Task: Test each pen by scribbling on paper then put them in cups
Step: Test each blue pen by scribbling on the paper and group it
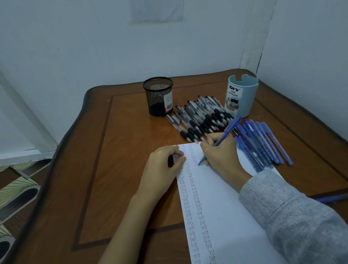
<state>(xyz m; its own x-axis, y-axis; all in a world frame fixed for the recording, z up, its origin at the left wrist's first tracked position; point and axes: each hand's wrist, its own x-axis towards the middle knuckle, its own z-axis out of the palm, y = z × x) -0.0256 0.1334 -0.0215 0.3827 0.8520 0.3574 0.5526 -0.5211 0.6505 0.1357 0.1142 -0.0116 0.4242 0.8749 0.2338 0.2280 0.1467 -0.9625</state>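
My right hand (221,155) grips a blue pen (222,140) with its tip on the white paper (222,211). Two columns of the written word "test" run down the sheet's left side. My left hand (163,168) rests on the paper's upper left edge, fingers curled, and seems to pinch a small grey object I cannot identify. A pile of black-grip pens (199,117) lies beyond the paper. Several blue pens (262,143) lie to its right. A black mesh cup (159,96) and a pale blue cup (242,95) labelled "DIY desk organizer" stand at the back.
The brown wooden table (113,168) has a curved edge at the left, with patterned floor below. White walls close in behind and on the right. A blue cable (343,197) lies across the table's right side.
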